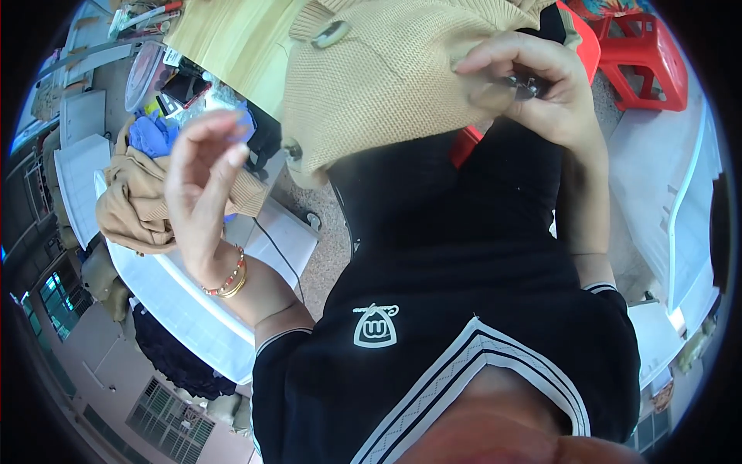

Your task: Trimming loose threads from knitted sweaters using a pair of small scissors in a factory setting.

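Note:
A tan knitted garment is spread over my lap and the wooden board, its lower edge toward me. Dark oval buttons show on it, one toggle-like button near the top and another button at the left corner. My right hand is over the garment's right part, fingers curled round a small dark shiny object whose kind is blurred. Raised left of the garment and apart from it, my left hand has bent fingers, thumb and forefinger apart; its fingertips are smeared by motion. Nothing shows clearly in it.
Another tan knitted piece lies on a white table at the left, beside blue cloth and small clutter. A pale wooden board is at the top. A red plastic stool and white surface are at the right.

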{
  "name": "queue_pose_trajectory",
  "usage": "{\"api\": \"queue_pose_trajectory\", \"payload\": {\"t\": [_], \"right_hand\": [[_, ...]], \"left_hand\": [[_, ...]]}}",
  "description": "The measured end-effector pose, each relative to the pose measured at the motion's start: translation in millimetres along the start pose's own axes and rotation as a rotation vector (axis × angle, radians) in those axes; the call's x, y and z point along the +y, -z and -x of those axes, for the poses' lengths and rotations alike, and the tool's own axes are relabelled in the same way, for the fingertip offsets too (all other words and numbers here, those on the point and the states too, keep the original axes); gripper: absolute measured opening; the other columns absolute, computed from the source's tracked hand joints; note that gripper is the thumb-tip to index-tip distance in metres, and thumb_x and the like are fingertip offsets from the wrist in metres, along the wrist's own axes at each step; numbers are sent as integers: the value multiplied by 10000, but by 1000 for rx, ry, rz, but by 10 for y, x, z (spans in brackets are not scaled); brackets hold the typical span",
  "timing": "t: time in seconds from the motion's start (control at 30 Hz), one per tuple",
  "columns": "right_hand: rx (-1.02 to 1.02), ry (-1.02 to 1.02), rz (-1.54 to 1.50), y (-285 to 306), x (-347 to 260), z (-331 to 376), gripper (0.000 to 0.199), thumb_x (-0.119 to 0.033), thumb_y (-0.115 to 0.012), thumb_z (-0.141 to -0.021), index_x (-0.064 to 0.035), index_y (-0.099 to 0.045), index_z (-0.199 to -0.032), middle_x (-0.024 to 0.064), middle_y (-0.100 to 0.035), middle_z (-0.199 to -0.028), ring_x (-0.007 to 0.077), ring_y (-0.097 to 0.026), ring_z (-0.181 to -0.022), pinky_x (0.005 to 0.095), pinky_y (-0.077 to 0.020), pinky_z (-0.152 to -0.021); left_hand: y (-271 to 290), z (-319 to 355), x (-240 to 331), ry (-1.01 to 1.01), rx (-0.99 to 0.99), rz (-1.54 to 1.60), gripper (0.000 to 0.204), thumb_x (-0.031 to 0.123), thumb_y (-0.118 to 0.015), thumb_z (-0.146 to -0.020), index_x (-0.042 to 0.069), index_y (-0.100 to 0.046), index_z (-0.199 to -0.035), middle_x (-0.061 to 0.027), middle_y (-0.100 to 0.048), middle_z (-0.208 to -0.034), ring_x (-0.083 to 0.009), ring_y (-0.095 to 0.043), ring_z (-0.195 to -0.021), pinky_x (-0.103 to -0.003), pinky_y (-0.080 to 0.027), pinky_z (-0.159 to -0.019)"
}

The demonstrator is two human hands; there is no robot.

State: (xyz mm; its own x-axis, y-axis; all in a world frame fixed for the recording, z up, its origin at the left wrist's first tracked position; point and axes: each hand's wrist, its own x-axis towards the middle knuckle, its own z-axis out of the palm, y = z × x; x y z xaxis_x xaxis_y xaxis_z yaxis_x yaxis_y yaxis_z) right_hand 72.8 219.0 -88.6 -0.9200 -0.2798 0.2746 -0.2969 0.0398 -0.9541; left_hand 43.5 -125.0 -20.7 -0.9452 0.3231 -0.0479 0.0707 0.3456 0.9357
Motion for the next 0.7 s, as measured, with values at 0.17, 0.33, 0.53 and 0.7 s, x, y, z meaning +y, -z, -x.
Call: {"api": "queue_pose_trajectory", "payload": {"t": [0.17, 0.33, 0.53, 0.7], "right_hand": [[37, -30, 91, -31, -20, 63, 367, 87, -589, -658, -20, -688, -995, -44, -425, -713, 36, -430, -690, 175, -392, -627], [65, -45, 41, 20, -28, 83, 310, 68, -590, -688, -17, -691, -968, -42, -478, -725, 43, -433, -692, 175, -388, -634], [35, -3, 166, 100, -106, -54, 328, 70, -560, -689, -15, -690, -977, -23, -587, -824, 43, -445, -726, 172, -375, -641], [29, -15, 137, 114, -90, -150, 320, -26, -542, -718, 12, -667, -1010, 5, -586, -859, 57, -467, -756, 195, -375, -677]], "left_hand": [[-350, -545, 166, -413, -131, -268, 273, 81, -638, -828, -4, -646, -1087, -101, -604, -1089, -160, -556, -1006, -283, -427, -845], [-541, -849, 405, -331, -486, -322, 295, 78, -605, -869, -5, -626, -1152, -96, -585, -1136, -160, -540, -1027, -268, -398, -881], [-452, -1066, 419, -532, -603, -547, 200, 97, -602, -889, 43, -680, -1065, -82, -602, -1065, -174, -569, -983, -267, -426, -839], [-480, -996, 295, -660, -435, -586, 168, 44, -628, -856, 42, -687, -1013, -92, -613, -1034, -176, -593, -925, -267, -459, -784]]}}
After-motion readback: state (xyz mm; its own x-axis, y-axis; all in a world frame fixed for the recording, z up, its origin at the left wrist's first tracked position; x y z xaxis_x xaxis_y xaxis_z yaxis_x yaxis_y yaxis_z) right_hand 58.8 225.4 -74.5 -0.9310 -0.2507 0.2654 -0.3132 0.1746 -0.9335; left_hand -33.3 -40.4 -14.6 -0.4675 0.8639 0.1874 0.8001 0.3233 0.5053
